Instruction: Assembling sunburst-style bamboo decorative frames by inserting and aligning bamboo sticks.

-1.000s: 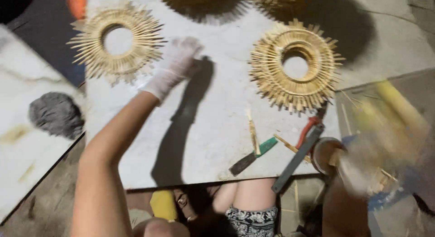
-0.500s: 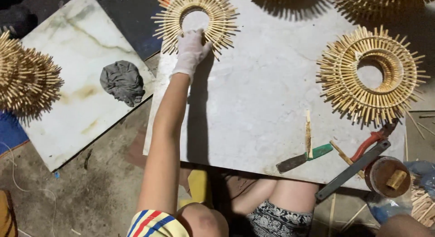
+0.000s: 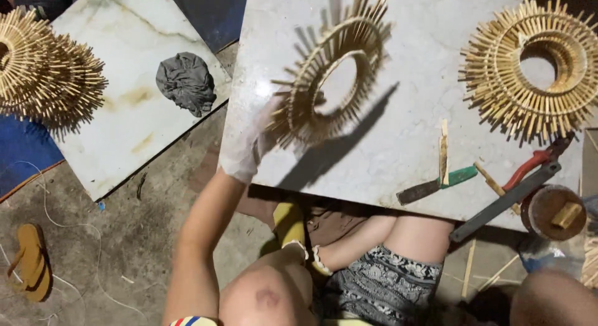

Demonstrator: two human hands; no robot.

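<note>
My left hand (image 3: pixel 249 145), in a white glove, grips the lower edge of a sunburst ring made of bamboo sticks (image 3: pixel 330 83). The ring is lifted and tilted on edge above the white marble slab (image 3: pixel 398 151), casting a long shadow. A second, thicker sunburst ring (image 3: pixel 536 64) lies flat at the slab's far right. My right hand is out of sight.
Near the slab's front edge lie a green-handled knife (image 3: pixel 436 184), a bamboo strip (image 3: pixel 443 151), red pliers (image 3: pixel 529 167) and a metal bar (image 3: pixel 504 201). A brown pot (image 3: pixel 551 210) stands at the right. On the left slab (image 3: pixel 124 133) are a grey cloth (image 3: pixel 185 81) and stacked rings (image 3: pixel 43 64). A sandal (image 3: pixel 32 260) lies on the floor.
My left hand has closed on the sunburst ring it was touching and raised it off the slab, tilted on edge and nearer to me. The view has shifted right and closer.
</note>
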